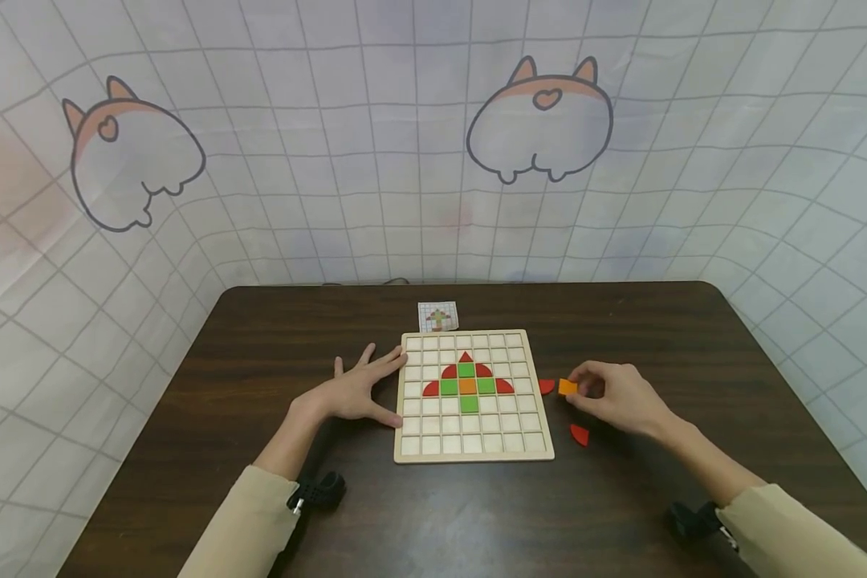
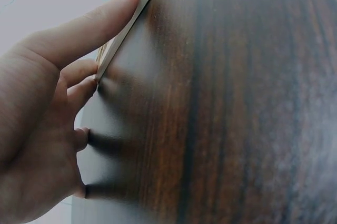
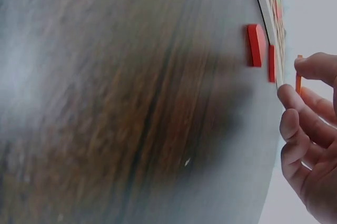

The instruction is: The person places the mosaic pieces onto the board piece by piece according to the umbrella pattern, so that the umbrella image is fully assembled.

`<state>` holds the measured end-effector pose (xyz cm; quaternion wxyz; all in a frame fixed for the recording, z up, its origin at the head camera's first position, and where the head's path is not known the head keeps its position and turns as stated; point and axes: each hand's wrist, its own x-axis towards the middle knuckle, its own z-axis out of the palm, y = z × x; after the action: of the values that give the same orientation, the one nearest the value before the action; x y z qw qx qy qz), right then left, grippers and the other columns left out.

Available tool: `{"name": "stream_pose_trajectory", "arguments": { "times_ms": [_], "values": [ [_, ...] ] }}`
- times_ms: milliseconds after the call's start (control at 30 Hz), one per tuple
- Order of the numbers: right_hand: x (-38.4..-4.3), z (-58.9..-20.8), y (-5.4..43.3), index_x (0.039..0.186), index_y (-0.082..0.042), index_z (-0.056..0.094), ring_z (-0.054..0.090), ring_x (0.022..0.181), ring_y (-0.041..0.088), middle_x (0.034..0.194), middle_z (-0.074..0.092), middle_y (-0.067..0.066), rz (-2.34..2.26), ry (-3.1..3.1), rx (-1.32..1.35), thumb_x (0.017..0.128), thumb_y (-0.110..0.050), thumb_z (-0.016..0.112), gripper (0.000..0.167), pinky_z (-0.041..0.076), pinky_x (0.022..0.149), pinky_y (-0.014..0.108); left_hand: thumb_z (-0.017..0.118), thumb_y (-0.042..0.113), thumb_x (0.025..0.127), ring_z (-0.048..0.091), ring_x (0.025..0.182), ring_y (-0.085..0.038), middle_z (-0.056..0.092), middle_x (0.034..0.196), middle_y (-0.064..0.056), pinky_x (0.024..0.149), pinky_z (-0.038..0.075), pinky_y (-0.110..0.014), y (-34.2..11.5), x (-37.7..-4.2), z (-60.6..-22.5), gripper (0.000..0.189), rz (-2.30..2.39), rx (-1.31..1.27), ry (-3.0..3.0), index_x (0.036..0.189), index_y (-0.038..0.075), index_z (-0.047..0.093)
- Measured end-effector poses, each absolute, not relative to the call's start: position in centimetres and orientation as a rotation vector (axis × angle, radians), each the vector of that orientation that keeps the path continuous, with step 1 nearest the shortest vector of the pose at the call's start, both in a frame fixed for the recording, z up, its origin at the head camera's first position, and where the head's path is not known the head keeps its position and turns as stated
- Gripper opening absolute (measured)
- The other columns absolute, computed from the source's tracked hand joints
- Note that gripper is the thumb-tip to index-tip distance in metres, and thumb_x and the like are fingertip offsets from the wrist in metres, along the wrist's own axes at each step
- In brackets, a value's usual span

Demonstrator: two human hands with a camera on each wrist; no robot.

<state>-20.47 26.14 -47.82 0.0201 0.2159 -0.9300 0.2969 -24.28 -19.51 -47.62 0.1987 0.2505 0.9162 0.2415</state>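
A wooden grid board [image 1: 419, 449] lies on the table, with red, green and orange pieces set in its middle cells. Along its left edge my left hand [image 1: 354, 391] rests with fingers spread, thumb and fingertips touching the frame. To the right of the board, my right hand [image 1: 624, 395] pinches an orange square tile [image 1: 567, 387] between thumb and fingers, above the table. One red quarter-round piece [image 1: 546, 386] lies beside the board's right edge. Nearer to me is another red quarter-round piece [image 1: 580, 434], also seen as a red block [image 3: 256, 45] in the right wrist view.
A small printed pattern card [image 1: 437, 316] lies just behind the board's far edge. The dark wooden table [image 1: 448, 522] stretches around everything. Behind it hangs a white gridded curtain [image 1: 376, 160] with cartoon drawings.
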Motion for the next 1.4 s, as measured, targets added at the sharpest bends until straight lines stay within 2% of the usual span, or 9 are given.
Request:
{"name": "stream_pose_trajectory", "arguments": {
  "times_ms": [367,900,1400],
  "values": [
    [-20.8,-47.2,24.0,0.105,-0.006,0.075,0.057,0.066,0.008,0.081,0.066,-0.009,0.962,-2.907,0.763,0.088,-0.014,0.081,0.02,0.049,0.061,0.027,0.086,0.053,0.08,-0.01,0.154,-0.044,0.009,0.172,-0.007,0.103,-0.014,-0.081,-19.3,-24.7,-47.5,0.114,0.678,0.706,2.577,0.166,0.016,0.021],
    [-20.5,-47.4,20.2,0.102,-0.007,0.074,0.052,0.066,0.008,0.079,0.063,-0.011,1.031,-2.899,0.876,0.086,-0.01,0.081,0.017,0.046,0.059,0.025,0.086,0.052,0.08,-0.011,0.154,-0.043,0.009,0.172,-0.007,0.104,-0.016,-0.08,-19.3,-24.3,-47.6,0.114,0.691,0.698,2.564,0.166,0.016,0.022],
    [-20.2,-47.4,16.6,0.102,-0.008,0.076,0.055,0.07,0.006,0.079,0.062,-0.013,1.072,-2.893,1.011,0.087,-0.017,0.084,0.02,0.048,0.062,0.024,0.086,0.052,0.08,-0.01,0.154,-0.044,0.009,0.172,-0.006,0.104,-0.015,-0.08,-19.3,-24.3,-47.7,0.113,0.673,0.699,2.575,0.166,0.016,0.021]
  ]
}}
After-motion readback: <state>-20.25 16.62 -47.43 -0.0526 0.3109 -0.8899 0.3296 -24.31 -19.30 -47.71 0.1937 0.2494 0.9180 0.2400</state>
